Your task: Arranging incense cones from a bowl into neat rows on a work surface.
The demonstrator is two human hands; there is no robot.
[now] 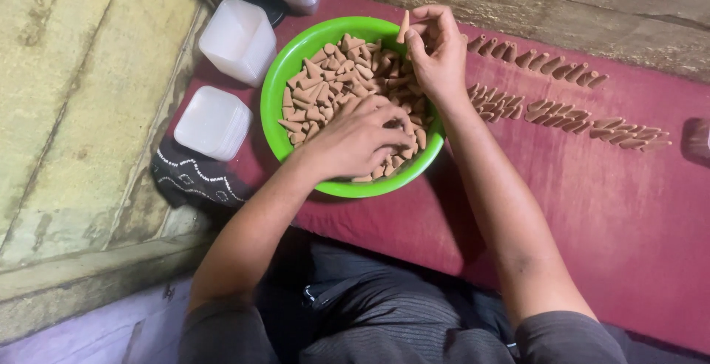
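Head view, hands: we see the left hand [353, 139] lying curled, palm down, on the heap of brown cones [333, 83] in the green bowl [275, 90]; its fingers dig among them, but we cannot tell if it grips one.
Right hand: the right hand [436, 50] is above the far rim of the bowl and pinches one single cone [403, 27] between the fingertips, point up.
Cones already placed: rows of cones [562, 109] lie on the red cloth [592, 209], right of the bowl, some just beside the right wrist.
Risk: we judge that the thin pinched cone can slip or break if pressed too hard, and the right forearm, which passes near the rows, can push them out of line.
Surface: red cloth on a low place, a rough wooden board [555, 2] behind it.
Room: two white plastic containers [222, 83] stand left of the bowl, a dark patterned cloth [192, 179] lies below them, and a worn floor [66, 113] is further left.
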